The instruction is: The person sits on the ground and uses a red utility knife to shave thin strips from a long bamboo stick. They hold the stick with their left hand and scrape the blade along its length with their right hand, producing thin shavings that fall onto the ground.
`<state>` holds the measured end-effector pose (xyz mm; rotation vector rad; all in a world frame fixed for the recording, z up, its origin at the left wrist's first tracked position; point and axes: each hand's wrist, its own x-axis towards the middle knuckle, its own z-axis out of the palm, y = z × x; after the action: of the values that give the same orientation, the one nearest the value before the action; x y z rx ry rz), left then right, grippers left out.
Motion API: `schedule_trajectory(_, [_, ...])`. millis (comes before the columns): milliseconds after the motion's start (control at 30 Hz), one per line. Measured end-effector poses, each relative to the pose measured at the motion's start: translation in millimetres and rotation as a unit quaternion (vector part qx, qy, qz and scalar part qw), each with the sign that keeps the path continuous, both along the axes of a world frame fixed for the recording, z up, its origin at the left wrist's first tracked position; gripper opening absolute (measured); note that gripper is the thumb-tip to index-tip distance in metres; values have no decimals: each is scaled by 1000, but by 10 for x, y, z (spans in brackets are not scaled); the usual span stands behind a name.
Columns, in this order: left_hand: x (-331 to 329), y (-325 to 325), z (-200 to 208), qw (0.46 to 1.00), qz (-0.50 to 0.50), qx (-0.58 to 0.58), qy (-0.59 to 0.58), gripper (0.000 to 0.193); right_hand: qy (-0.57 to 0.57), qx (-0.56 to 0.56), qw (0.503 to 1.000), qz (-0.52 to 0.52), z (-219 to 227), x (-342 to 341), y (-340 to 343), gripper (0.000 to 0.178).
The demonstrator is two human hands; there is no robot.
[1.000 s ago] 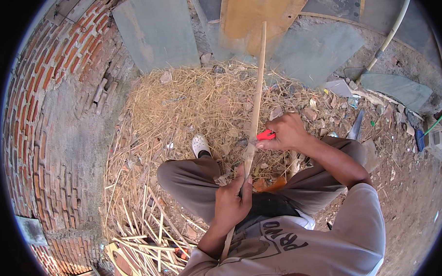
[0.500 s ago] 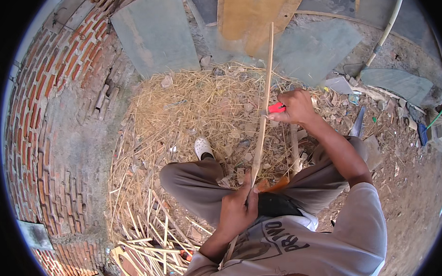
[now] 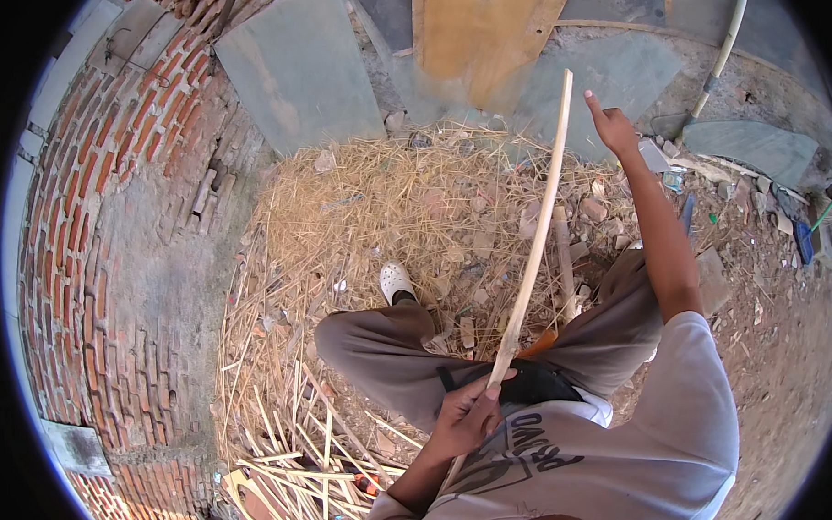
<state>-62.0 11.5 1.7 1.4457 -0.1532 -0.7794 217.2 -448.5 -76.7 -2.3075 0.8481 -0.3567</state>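
A long pale strip of split bamboo or wood [image 3: 537, 256] slants up and away from my lap, slightly bowed. Its lower part is gripped by my left hand [image 3: 467, 419], closed round it close to my shirt. My right arm stretches forward, and my right hand [image 3: 615, 132] is just right of the strip's far end, apart from it. One digit points up and the other fingers look curled in. The red-handled knife that was in this hand is hidden from view now. Beneath the strip are my crossed legs in brown trousers [image 3: 373, 353].
Many cut strips [image 3: 313, 465] lie heaped at lower left, with a bit of orange among them. Straw-like shavings [image 3: 368, 207] and rubble cover the ground ahead. A brick wall [image 3: 87, 299] rises on the left; grey boards [image 3: 299, 71] and a tan board [image 3: 482, 47] lie at the far side.
My right hand has moved up and away to the right, off the strip, and the red-handled knife has gone out of sight. The strip's far end has swung right and lower.
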Motion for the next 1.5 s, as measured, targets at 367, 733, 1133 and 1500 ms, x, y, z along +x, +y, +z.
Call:
schedule_trajectory(367, [745,-218,-134,947,157,-212,184,41,-155,-135,831,518,389,-1274,2072,63])
schedule_trajectory(733, [907,-426,-63,932,159,-229,232,44,-272,-237,818,449,366,-1021,2003,69])
schedule_trajectory(1133, [933,-361,-135,914,161,-263,263,43,-124,-24,842,525,322,-1021,2030,65])
schedule_trajectory(1500, [869,-380,-40,945,169,-200,197,44,-148,-126,861,469,467,-1124,2046,61])
